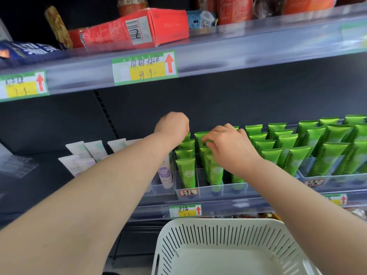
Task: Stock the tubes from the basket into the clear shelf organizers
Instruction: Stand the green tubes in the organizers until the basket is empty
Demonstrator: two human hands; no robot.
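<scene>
Basket (218,233): visible floor holds no tubes. Rows of green tubes (185,171) stand in the clear organizers (206,192) along the front edge of the shelf (248,202). Left hand (171,126) grips a rear tube top; right hand (228,149) pinches the next column's. Likely final straightening only.

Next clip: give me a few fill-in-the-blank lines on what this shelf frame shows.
The right hand pinches the top of a tube coloured ____.
The slotted basket at the bottom is coloured ____.
The box lying on the upper shelf is coloured ____.
The arrows on the price labels point ____.
Missing words: green; white; red; up.
</scene>
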